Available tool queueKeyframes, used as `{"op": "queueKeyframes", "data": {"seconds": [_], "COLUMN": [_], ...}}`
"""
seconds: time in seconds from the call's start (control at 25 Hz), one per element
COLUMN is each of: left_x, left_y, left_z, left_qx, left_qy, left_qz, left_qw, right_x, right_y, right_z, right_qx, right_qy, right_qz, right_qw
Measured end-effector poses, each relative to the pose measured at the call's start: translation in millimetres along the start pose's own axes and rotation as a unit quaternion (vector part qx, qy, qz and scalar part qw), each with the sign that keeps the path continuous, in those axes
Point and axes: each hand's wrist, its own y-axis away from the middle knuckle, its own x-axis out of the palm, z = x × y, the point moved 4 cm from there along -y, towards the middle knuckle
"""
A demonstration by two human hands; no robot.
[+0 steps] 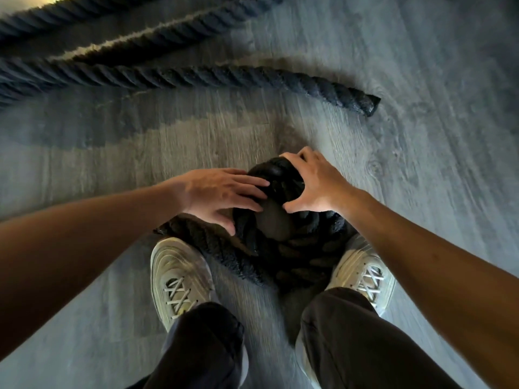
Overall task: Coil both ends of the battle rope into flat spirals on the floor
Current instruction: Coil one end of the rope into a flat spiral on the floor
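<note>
A thick black battle rope lies on the grey wood floor. One end of the rope (280,242) is bent into a tight loop between my two feet. My left hand (222,195) rests on the loop's left side with fingers nearly straight. My right hand (314,183) grips the loop's top from the right, fingers and thumb curled round it. The rope's other end (362,101) lies straight on the floor beyond my hands, its capped tip pointing right. The middle of the loop is partly hidden by my hands.
More lengths of the same rope (134,37) run across the upper left. My pale sneakers, the left one (179,279) and the right one (362,273), stand on either side of the loop. Bare floor (435,169) lies to the right.
</note>
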Motion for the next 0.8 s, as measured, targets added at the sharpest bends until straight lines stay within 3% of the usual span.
{"op": "queueKeyframes", "data": {"seconds": [0.16,0.24,0.36,0.44,0.56,0.64,0.8], "left_x": [-1.3,2.4,2.1,-3.2,-8.0,-5.1,5.7], "left_y": [-5.3,-4.4,6.7,15.6,18.8,16.1,10.7], "left_z": [4.6,-1.1,6.1,18.7,22.5,11.8,-17.0], "left_qx": [0.035,0.023,-0.053,-0.136,-0.235,-0.279,-0.390], "left_qy": [-0.120,-0.160,-0.173,-0.165,-0.145,-0.125,-0.047], "left_qz": [0.027,-0.007,-0.047,-0.050,-0.059,-0.082,-0.125], "left_qw": [0.992,0.987,0.982,0.976,0.959,0.949,0.911], "right_x": [-3.2,-4.2,3.7,15.4,24.9,24.7,16.0], "right_y": [1.1,8.0,31.5,45.2,39.1,22.3,-5.7], "right_z": [1.3,3.1,3.5,8.0,16.7,23.6,36.7], "right_qx": [0.007,0.038,0.174,0.264,0.350,0.368,0.346], "right_qy": [0.002,-0.009,-0.067,-0.149,-0.260,-0.307,-0.260], "right_qz": [-0.026,-0.074,-0.183,-0.208,-0.198,-0.170,-0.121], "right_qw": [1.000,0.997,0.965,0.930,0.878,0.861,0.893]}}
